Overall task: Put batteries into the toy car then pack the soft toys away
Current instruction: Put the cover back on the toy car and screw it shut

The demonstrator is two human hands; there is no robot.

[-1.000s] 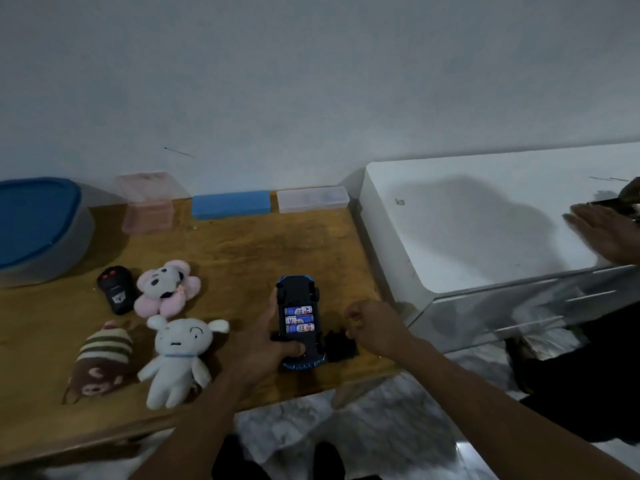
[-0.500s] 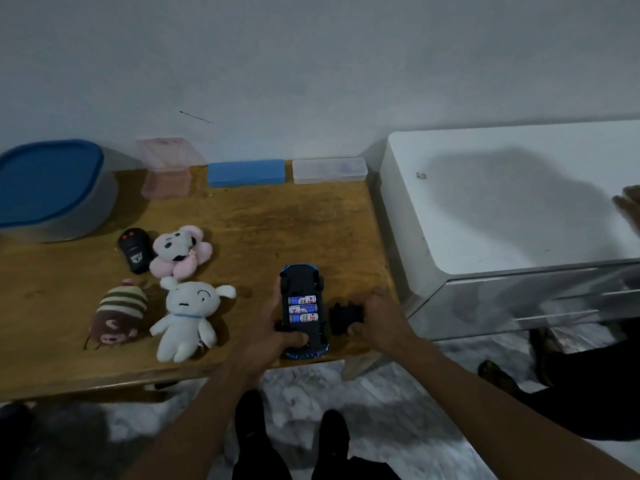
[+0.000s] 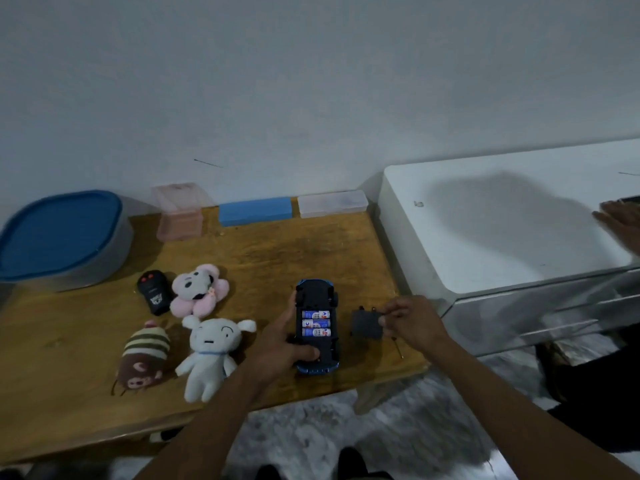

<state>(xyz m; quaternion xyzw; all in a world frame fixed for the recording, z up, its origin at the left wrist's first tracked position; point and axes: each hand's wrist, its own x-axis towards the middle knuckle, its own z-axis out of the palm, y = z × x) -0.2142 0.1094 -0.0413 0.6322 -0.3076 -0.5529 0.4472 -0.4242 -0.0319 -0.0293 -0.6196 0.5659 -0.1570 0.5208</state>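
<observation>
The blue toy car [image 3: 317, 306] lies upside down near the front of the wooden table [image 3: 277, 258], its battery bay open with three batteries [image 3: 316, 323] in it. My left hand [image 3: 277, 344] grips the car from the left, thumb across its rear underside. My right hand [image 3: 412, 322] pinches the black battery cover [image 3: 365, 322] just right of the car. Three soft toys lie to the left: a pink-and-white one [image 3: 199, 291], a white dog [image 3: 211, 351] and a brown striped one [image 3: 143, 358].
A black remote [image 3: 154, 296] lies beside the pink toy. A small screwdriver [image 3: 398, 348] lies at the table's right front. A blue-lidded grey tub [image 3: 59, 237], a pink box [image 3: 180, 213], a blue box [image 3: 254, 211] and a clear box [image 3: 332, 203] line the wall. On the white cabinet [image 3: 502, 230] rests another person's hand [image 3: 620, 223].
My right hand has taken hold of the black battery cover and lifted it off the table beside the car. My left hand keeps its grip on the car. The camera view shifted.
</observation>
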